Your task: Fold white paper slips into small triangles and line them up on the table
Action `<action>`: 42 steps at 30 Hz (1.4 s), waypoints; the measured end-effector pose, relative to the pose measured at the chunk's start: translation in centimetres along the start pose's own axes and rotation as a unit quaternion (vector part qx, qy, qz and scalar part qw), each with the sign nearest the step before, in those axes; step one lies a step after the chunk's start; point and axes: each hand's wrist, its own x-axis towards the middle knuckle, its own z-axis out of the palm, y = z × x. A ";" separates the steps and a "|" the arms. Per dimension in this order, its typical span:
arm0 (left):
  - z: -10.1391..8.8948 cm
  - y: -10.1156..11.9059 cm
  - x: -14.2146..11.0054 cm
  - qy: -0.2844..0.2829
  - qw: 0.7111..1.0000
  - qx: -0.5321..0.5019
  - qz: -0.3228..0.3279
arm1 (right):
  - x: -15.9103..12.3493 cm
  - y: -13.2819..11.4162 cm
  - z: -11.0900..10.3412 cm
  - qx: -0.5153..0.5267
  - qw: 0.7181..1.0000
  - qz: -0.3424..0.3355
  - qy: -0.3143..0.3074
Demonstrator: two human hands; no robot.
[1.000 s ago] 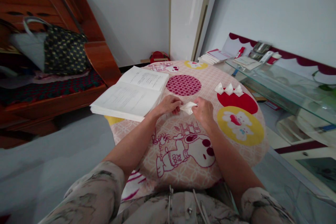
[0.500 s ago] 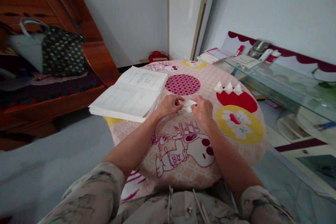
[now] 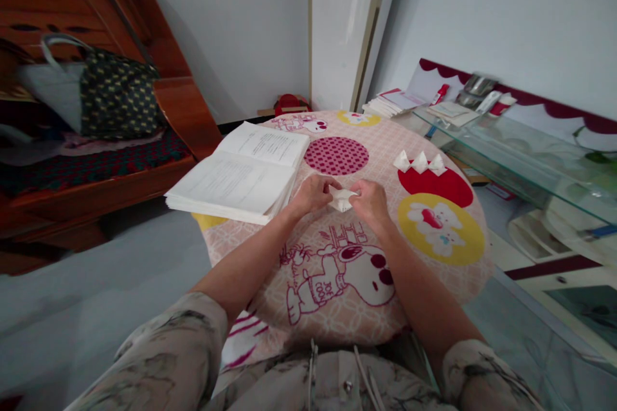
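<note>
A small folded piece of white paper point(image 3: 341, 200) is pinched between both my hands above the middle of a round table point(image 3: 448, 282) with a pink cartoon-print cloth. My left hand point(image 3: 313, 192) grips its left side with curled fingers. My right hand point(image 3: 370, 201) holds its right side, fingers closed. Three finished folded white paper pieces point(image 3: 420, 162) lie in a row on the cloth, to the right and farther away. An open book point(image 3: 241, 170) with white pages lies at the table's left edge, close to my left hand.
A wooden bench point(image 3: 96, 160) with a dark patterned bag point(image 3: 116, 93) stands at the left. A tall white appliance point(image 3: 340, 26) is behind the table. A glass-topped cabinet point(image 3: 530, 154) with booklets and small items runs along the right.
My hands have drawn closer together around the paper piece, which now sits lower and more folded between the fingers. Everything else on the table is unmoved.
</note>
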 end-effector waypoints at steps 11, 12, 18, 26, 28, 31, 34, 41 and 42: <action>-0.3 -0.6 0.1 -0.094 0.989 -0.107 -0.045 | 0.7 1.4 0.0 0.035 0.996 0.034 -0.069; -0.2 -0.7 0.2 -0.101 0.987 -0.116 -0.055 | 0.8 1.5 0.0 0.032 0.996 0.033 -0.070; -0.3 -1.0 0.3 -0.137 0.964 -0.195 -0.122 | 0.8 1.6 0.0 0.032 0.996 0.034 -0.073; -0.7 -1.2 0.2 -0.170 0.944 -0.254 -0.126 | 0.8 1.8 -0.5 0.063 0.994 0.032 -0.088; -0.9 -1.4 0.1 -0.190 0.939 -0.261 -0.116 | 0.7 2.0 -0.7 0.089 0.990 0.030 -0.108; -1.4 -1.7 -0.2 -0.189 0.942 -0.255 -0.110 | 0.6 2.2 -1.1 0.130 0.982 0.040 -0.134; -1.7 -1.8 -0.2 -0.127 0.953 -0.251 -0.110 | 0.6 2.4 -1.6 0.172 0.976 0.044 -0.123; -1.2 -1.7 0.2 -0.073 0.932 -0.306 -0.180 | 0.8 4.5 -1.6 0.272 0.946 0.123 -0.130; -1.1 -1.7 0.2 -0.079 0.925 -0.317 -0.192 | 0.9 4.8 -1.6 0.279 0.942 0.126 -0.138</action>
